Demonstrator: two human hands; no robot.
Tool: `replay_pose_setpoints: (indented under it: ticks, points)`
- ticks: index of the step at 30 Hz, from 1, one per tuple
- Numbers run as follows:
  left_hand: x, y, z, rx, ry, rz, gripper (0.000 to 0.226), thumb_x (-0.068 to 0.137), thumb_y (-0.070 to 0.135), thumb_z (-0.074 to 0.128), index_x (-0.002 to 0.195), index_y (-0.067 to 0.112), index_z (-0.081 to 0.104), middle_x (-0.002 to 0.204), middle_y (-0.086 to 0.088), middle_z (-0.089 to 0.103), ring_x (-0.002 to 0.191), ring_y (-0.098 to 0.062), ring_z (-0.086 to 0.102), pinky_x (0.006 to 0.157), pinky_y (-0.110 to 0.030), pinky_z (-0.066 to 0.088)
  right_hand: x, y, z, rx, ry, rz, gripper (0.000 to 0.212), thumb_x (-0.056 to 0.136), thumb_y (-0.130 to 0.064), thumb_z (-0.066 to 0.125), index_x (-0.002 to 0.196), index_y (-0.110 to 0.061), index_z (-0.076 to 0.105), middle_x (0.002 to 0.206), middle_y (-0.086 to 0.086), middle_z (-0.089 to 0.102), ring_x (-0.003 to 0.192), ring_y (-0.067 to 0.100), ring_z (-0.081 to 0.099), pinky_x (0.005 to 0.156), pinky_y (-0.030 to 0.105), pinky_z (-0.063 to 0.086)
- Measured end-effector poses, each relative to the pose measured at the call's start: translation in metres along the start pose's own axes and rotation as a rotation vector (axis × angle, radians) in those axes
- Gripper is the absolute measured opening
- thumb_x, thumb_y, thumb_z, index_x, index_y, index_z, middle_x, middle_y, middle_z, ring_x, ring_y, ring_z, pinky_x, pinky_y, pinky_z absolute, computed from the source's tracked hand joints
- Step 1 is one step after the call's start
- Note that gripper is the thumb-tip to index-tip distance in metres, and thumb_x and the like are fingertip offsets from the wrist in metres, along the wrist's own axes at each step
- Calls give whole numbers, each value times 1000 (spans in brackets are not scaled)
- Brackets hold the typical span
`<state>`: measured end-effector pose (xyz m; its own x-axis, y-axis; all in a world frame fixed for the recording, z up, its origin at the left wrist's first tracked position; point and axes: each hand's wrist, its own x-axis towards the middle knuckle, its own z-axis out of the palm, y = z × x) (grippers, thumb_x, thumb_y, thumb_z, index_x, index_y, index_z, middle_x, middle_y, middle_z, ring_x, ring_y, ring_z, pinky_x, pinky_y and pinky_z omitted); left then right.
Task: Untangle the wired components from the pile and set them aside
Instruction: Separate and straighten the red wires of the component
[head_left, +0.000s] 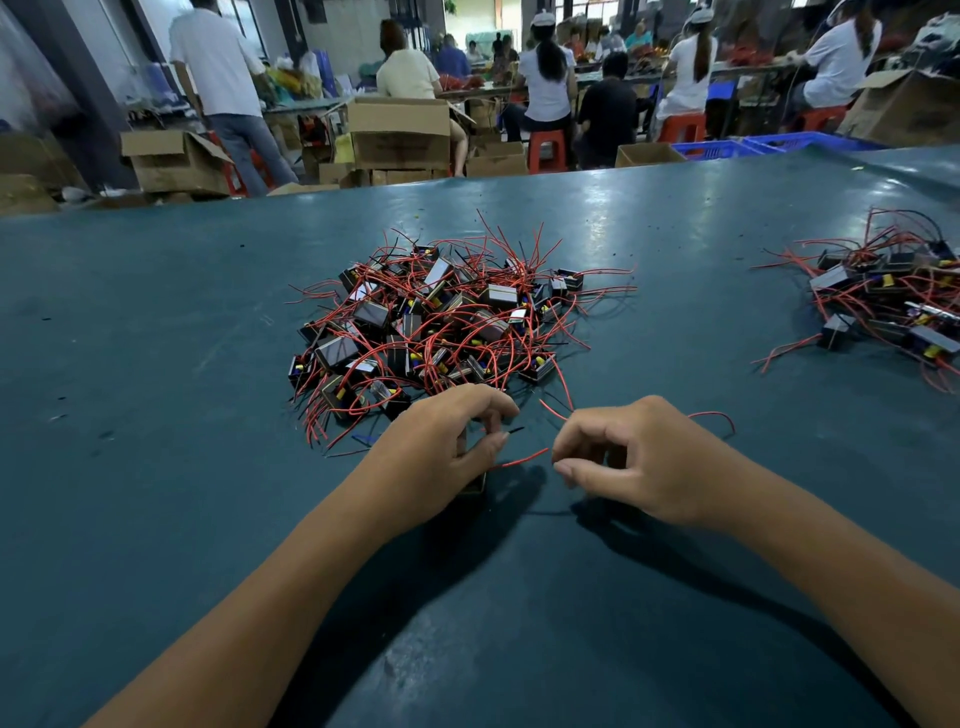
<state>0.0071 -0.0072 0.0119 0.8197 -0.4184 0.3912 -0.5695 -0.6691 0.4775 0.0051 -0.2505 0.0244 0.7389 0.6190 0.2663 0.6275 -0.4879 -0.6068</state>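
On the dark teal table (156, 338), at its centre, lies the main pile (431, 322) of small black box-shaped components with red wires — the leads cross and loop over one another, and loose ends splay outward on every side. A second, smaller heap (893, 301) of the same wired parts sits well apart at the right edge of the table, partly cut off by the frame.

Both hands work just in front of the near edge of the main pile. The left hand (441, 447) is curled closed around one dark component (475, 486), of which only a corner shows under the palm; thumb and forefinger are pinched together. A red wire (522, 458) runs from that hand across the small gap toward the right hand (634, 462). The right hand's thumb and forefinger are pinched at the wire's other end, the remaining fingers folded in; another red loop (714, 415) shows behind its knuckles. Whether the right fingertips actually clamp the wire cannot be told with certainty.

Beyond the table stand cardboard boxes (400, 130), red stools (545, 148) and seated workers (545, 78) — all out of focus.
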Motion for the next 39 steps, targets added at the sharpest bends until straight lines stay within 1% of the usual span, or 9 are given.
replay_pose_setpoints:
  ticks: [4, 11, 16, 20, 23, 26, 33, 36, 39]
  points:
    - [0, 8, -2, -62, 12, 112, 14, 94, 32, 65, 104, 23, 68, 101, 10, 57, 92, -7, 59, 78, -24, 47, 1, 1, -2, -79, 44, -56, 9, 89, -17, 73, 85, -23, 66, 68, -18, 63, 64, -3, 59, 63, 5, 38]
    - [0, 8, 6, -13, -75, 181, 10, 92, 24, 67, 97, 18, 74, 92, 8, 64, 81, -14, 61, 68, -42, 51, 2, 3, -9, -227, 3, -175, 7, 91, -21, 66, 92, -18, 72, 81, -17, 65, 70, -2, 56, 69, 10, 41]
    - [1, 10, 8, -70, -113, 191, 8, 89, 23, 73, 96, 20, 76, 88, 14, 60, 74, -11, 58, 64, -32, 48, 2, 5, -19, -183, -32, -177, 7, 93, -25, 67, 89, -20, 71, 79, -17, 64, 70, -1, 57, 67, 13, 43]
    - [1, 12, 6, -62, -103, 192, 9, 89, 26, 75, 94, 19, 75, 85, 17, 57, 74, 1, 53, 65, -21, 42, -1, 18, -36, -15, 259, 10, 3, 94, -26, 65, 92, -25, 67, 80, -8, 71, 71, 15, 66, 67, 34, 53]
    - [0, 15, 3, -97, -58, 169, 14, 93, 29, 69, 93, 16, 74, 86, 10, 61, 74, 1, 54, 66, -12, 38, 0, 24, -37, -15, 417, 101, 10, 94, -16, 65, 90, -26, 65, 80, -11, 72, 73, 10, 67, 66, 19, 51]
    - [2, 16, 2, -87, 18, 124, 8, 94, 15, 68, 100, 15, 73, 89, 8, 60, 78, -7, 56, 69, -16, 42, 2, 23, -25, -124, 361, 160, 14, 92, -13, 66, 85, -25, 62, 77, -10, 67, 71, 9, 62, 63, 12, 44]
    - [3, 14, -1, -12, 85, 49, 14, 91, 7, 71, 101, 15, 72, 93, 7, 58, 72, -10, 52, 68, -8, 37, 13, 20, 1, -118, 354, 213, 13, 90, -3, 63, 95, -14, 66, 98, -4, 67, 94, 6, 63, 81, 2, 41]
    - [4, 15, 0, -10, 95, 64, 15, 89, 4, 71, 92, 19, 68, 94, 6, 58, 70, -12, 52, 66, -12, 39, 13, 21, 5, -127, 333, 224, 25, 88, 5, 58, 88, -21, 60, 102, -2, 67, 100, 11, 63, 87, 16, 47]
    - [3, 10, 2, -43, 36, 48, 19, 87, 13, 76, 97, 25, 64, 95, 14, 54, 67, -13, 50, 63, -11, 38, 12, 23, 6, -111, 331, 243, 16, 90, -2, 61, 95, -17, 61, 100, -5, 67, 98, 9, 63, 87, 23, 51]
